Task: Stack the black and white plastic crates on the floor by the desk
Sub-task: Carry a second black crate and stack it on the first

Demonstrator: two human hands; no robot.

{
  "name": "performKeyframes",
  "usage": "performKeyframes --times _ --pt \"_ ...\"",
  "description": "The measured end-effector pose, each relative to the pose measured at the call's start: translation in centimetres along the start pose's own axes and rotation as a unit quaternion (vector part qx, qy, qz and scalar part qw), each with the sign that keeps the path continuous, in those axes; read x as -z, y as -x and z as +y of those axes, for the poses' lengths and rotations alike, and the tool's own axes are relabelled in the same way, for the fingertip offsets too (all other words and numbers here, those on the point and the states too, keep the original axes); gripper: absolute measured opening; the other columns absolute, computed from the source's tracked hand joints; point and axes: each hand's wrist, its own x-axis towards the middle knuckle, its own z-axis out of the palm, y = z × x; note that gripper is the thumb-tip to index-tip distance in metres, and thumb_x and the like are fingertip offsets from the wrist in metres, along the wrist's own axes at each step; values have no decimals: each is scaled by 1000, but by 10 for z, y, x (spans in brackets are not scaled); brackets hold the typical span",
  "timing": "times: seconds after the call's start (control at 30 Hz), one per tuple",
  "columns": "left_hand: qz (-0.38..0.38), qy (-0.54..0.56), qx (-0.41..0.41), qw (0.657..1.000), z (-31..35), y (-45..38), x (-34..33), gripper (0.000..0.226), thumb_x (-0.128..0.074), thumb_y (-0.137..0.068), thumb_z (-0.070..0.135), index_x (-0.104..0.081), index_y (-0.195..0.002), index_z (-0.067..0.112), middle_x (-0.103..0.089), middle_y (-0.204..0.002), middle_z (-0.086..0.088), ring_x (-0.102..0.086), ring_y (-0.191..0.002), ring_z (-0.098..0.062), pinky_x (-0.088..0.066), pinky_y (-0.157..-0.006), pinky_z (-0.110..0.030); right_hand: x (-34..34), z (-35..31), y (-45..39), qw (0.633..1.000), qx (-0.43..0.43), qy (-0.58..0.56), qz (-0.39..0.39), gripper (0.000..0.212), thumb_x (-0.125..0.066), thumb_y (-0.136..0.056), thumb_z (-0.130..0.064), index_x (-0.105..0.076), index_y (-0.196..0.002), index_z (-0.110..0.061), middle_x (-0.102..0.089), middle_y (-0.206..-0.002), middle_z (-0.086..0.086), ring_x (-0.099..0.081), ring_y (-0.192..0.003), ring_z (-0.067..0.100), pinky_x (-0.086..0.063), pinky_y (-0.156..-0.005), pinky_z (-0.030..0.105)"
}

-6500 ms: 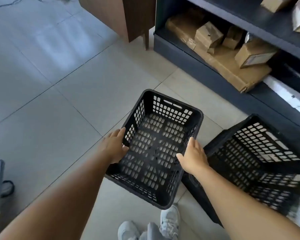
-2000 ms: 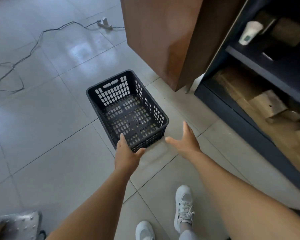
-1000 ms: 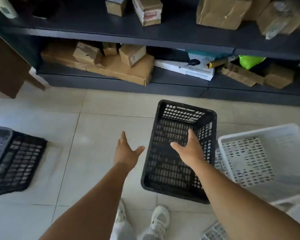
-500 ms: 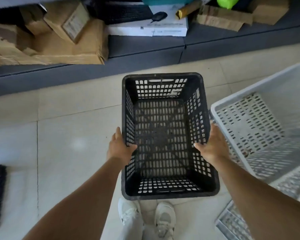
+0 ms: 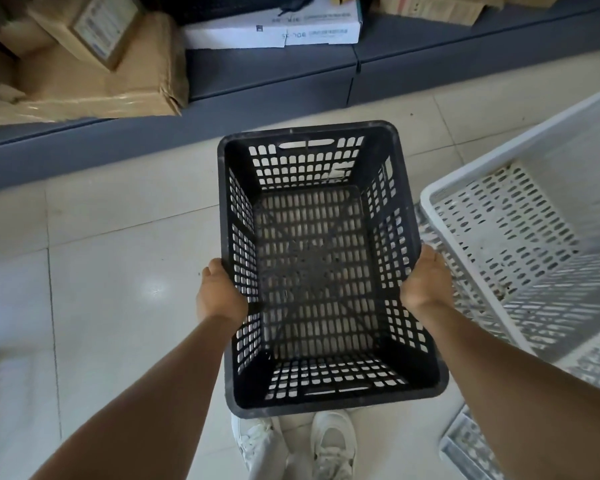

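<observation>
- The person has a black rectangular plastic crate with slotted walls and floor [image 5: 321, 268] gripped from both sides, open side up, right in front of them.
- Left hand [image 5: 220, 295] is clamped on the crate's left long wall, around the middle. The thumb is hooked over the rim, and the other fingers are out of sight on the outside of the wall.
- Right hand [image 5: 424, 280] does the same on the right long wall, palm pressed against the outside. So each grip is closed on the crate itself, one per side.
- The crate is empty. You can see pale floor tile [image 5: 118, 271] through the slots, and its near edge sits above the person's white sneakers [image 5: 329, 445]. Whether it's lifted off the floor or just resting there is hard to call from this angle.
- Just right of it sits a white slotted plastic crate [image 5: 520, 216], bigger in view, tilted and a bit blurry. The right hand is close beside its near corner.
- More white slotted plastic [image 5: 465, 448] pokes in at the bottom right.
- Past the crate runs a low dark grey shelf unit [image 5: 257, 81] holding brown cardboard boxes [image 5: 94, 64] on the left and a flat white box with printing [image 5: 274, 32] in the middle.
</observation>
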Motion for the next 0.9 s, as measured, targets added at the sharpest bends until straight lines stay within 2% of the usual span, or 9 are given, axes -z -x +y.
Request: performKeyframes --times 0.2,0.33,0.43,0.6,0.77,0.83,0.9 --pt "7 6 39 999 -10 20 40 54 -48 -77 -12 -40 -128 3 -51 -124 -17 -57 -106 -37 -48 -87 -38 22 -26 26 1000 28 3 5 61 -51 -81 13 -39 -138 -4 -51 -131 16 -50 -120 32 -44 -105 39" --pt "28 22 48 998 -24 49 84 53 -49 -77 -11 -41 -128 3 -52 -122 -17 -57 -105 -38 -49 -88 -41 52 -55 61 998 65 21 -1 64 -49 -84 12 -34 -143 -6 -47 -137 16 -48 -126 30 -42 -109 38" --pt "46 30 53 997 -34 73 126 53 -50 -77 -11 -42 -127 4 -52 -120 -16 -58 -102 -37 -49 -86 -41 79 -84 89 994 103 40 0 60 -52 -84 10 -36 -140 -5 -50 -134 16 -51 -122 30 -46 -105 38" --pt "101 74 86 988 -58 113 189 55 -49 -75 -15 -46 -126 7 -58 -113 -14 -58 -98 -32 -53 -85 -40 121 -137 138 986 161 54 -6 51 -50 -85 10 -41 -134 -2 -52 -128 16 -53 -118 30 -46 -104 38" --pt "157 98 124 975 -90 158 240 55 -47 -73 -20 -49 -122 6 -59 -111 -14 -55 -98 -30 -54 -84 -42 150 -190 187 970 233 60 -24 50 -61 -82 3 -46 -128 -5 -54 -124 12 -57 -109 29 -51 -96 41" --pt "173 110 144 968 -106 179 256 53 -45 -75 -19 -49 -122 4 -59 -111 -14 -55 -96 -29 -53 -83 -39 160 -211 209 963 258 69 -32 51 -59 -83 4 -44 -131 -6 -54 -126 12 -57 -110 30 -51 -96 41" --pt "185 121 168 961 -123 202 272 53 -45 -79 -16 -48 -127 5 -59 -113 -13 -53 -89 -21 -51 -70 -28 166 -230 232 955 285 78 -41 54 -55 -84 6 -42 -135 -6 -52 -129 12 -56 -113 30 -51 -96 42"
